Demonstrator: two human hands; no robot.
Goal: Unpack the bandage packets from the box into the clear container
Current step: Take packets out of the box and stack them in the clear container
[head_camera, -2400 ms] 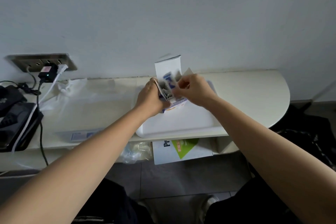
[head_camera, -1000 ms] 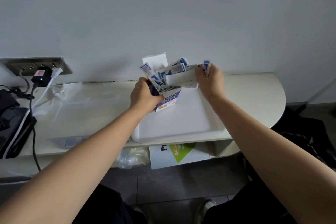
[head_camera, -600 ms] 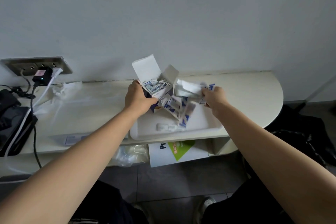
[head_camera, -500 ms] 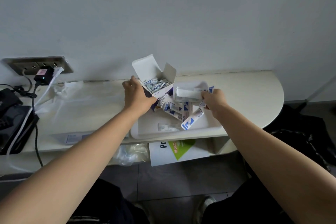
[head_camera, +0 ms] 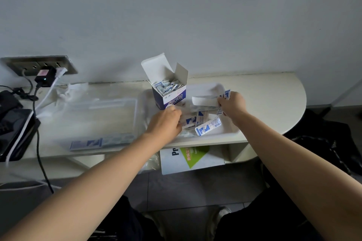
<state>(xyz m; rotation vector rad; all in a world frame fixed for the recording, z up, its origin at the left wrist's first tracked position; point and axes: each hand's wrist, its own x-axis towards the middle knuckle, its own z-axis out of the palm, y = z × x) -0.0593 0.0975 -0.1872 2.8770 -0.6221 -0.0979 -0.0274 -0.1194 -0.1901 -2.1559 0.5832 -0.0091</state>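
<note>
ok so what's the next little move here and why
Probably the left hand should gather the loose packets by it on the white tray and carry them left into the clear container: they lie spilled outside it, and the right hand is busy pinching a leaflet.

- We see a white cardboard box [head_camera: 168, 96] with a deep purple lower band.
- The white paper bandage packets [head_camera: 207, 126] carry blue blocks.
- Our clear plastic container [head_camera: 94, 115] bears a blue-and-white strip on its near wall.
- A white sheet [head_camera: 193, 157] below shows a lime-green triangle.
</note>
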